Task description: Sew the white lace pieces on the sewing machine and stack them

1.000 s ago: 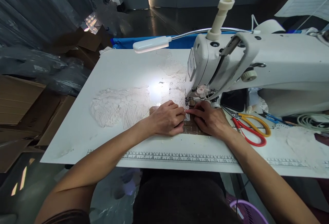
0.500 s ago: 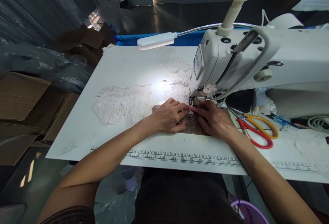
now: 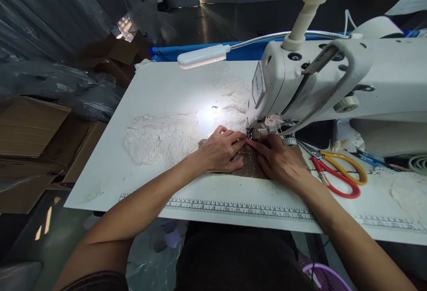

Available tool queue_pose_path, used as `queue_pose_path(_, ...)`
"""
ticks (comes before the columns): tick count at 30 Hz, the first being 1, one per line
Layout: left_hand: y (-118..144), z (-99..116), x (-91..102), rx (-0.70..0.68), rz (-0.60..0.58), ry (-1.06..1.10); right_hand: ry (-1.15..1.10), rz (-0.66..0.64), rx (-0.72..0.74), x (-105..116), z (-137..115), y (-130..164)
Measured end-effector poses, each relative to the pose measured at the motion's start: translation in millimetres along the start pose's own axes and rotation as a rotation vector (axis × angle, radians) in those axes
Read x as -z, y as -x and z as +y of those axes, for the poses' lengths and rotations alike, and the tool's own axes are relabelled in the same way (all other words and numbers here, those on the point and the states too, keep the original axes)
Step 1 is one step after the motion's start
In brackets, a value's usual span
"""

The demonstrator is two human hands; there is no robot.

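Note:
My left hand (image 3: 220, 150) and my right hand (image 3: 279, 161) press side by side on a small brown patterned fabric piece (image 3: 249, 166) lying on the white table (image 3: 160, 86). Their fingertips meet just in front of the presser foot (image 3: 253, 134) of a white sewing machine (image 3: 333, 77). White lace (image 3: 160, 137) spreads out to the left of my left hand and runs under the machine head. The part of the fabric beneath my hands is hidden.
Red and orange handled scissors (image 3: 336, 173) lie right of my right hand. A gooseneck lamp (image 3: 203, 56) shines on the lace. A printed ruler (image 3: 240, 208) runs along the table's near edge. Cardboard boxes (image 3: 30, 126) stand left of the table, a purple basket (image 3: 328, 277) below.
My hands have slid the fabric a little forward, closer to the presser foot. The view has shifted slightly, so the machine sits further right in the picture.

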State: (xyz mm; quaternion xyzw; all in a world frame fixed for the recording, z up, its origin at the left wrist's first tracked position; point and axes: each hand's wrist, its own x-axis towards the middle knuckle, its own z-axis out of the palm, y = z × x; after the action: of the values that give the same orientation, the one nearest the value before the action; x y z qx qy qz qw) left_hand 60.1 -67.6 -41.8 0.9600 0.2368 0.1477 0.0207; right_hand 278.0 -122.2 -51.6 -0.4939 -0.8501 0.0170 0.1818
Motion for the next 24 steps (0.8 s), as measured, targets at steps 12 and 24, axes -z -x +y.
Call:
queue_pose_path(12,-2.7,-4.6,-2.5,0.015,0.008,-0.038,-0.278,-0.003,-0.195,21.9,21.5,3.5)
queue_pose_path(24,-4.1,-6.7,-3.5,0.045,0.017,-0.011,-0.345,-0.02,-0.254,23.5,19.1,1.4)
